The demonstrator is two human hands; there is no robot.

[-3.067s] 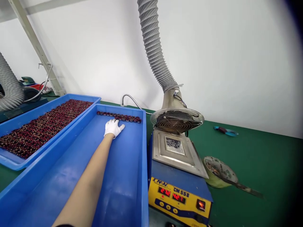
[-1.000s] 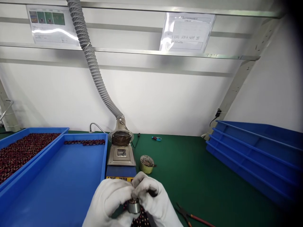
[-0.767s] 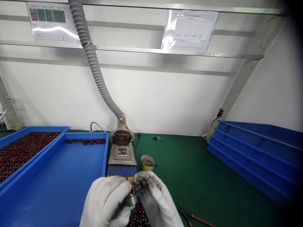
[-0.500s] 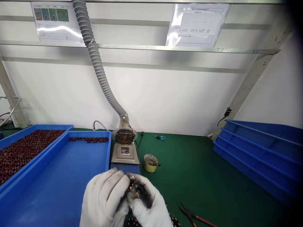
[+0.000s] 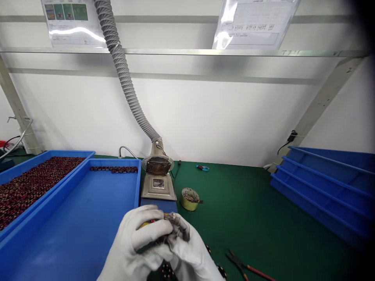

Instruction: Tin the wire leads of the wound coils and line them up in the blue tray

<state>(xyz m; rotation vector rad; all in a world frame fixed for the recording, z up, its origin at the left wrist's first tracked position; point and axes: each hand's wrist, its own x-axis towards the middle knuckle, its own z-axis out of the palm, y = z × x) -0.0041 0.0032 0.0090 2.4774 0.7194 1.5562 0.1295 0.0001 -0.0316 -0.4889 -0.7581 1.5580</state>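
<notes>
My left hand [image 5: 140, 244], in a white glove, has its fingers curled and pressed against my right hand [image 5: 190, 246], gloved too. The right glove's fingertips are stained dark grey. Both hands are closed around a small coil, which the fingers now hide; a copper-coloured glint showed on it earlier. Just beyond them stands a solder pot [image 5: 158, 193] with a metal top plate; part of its yellow panel with red lights [image 5: 145, 224] shows between the left fingers. Below and beside the hands, dark coils with copper-coloured spots [image 5: 168, 271] lie partly covered on the green mat.
A blue tray [image 5: 73, 210] holds a row of coils [image 5: 117, 169] at its far end; another tray [image 5: 90, 153] is full of them. A tin [image 5: 189, 205], pliers [image 5: 238, 263], stacked blue trays [image 5: 322, 191], a blue tool [image 5: 202, 168] and a grey hose [image 5: 129, 84] surround the hands.
The view has shifted slightly. My left fingers have spread a little and moved over the front of the pot, and the small coil seen between the hands is now covered.
</notes>
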